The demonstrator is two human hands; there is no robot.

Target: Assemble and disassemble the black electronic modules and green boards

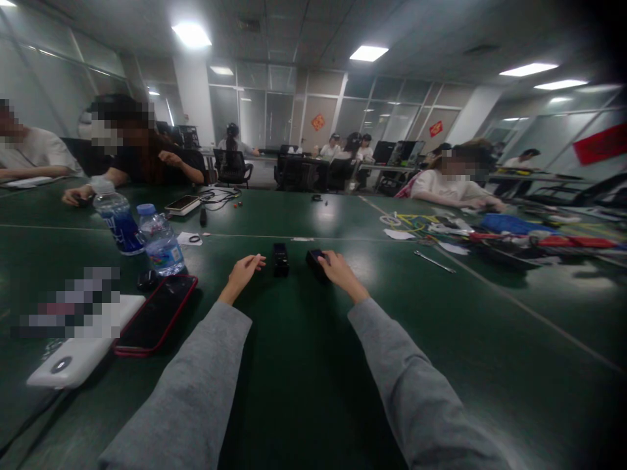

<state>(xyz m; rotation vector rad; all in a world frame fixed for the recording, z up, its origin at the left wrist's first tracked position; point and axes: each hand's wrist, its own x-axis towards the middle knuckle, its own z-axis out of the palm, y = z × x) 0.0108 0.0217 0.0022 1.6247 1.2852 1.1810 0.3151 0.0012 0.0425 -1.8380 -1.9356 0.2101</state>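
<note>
Two small black boxes rest side by side on the green tabletop in front of me. My right hand [339, 269] grips the right black box [314, 261], its thumb and fingers around the near right side. Between my hands stands the other black box [280, 260], which looks open at the top with something dark and shiny inside; neither hand touches it. Just left of that box, my left hand [245, 271] hovers with thumb and fingertips drawn together. Whether a small thing sits in that pinch is too small to tell.
Two plastic bottles [164, 245], a red-edged phone [159, 316] and a white power bank [73, 359] lie left. A wrench [435, 262] is at right, before a pile of cables and tools [509, 235]. Other people sit across the green table [304, 405].
</note>
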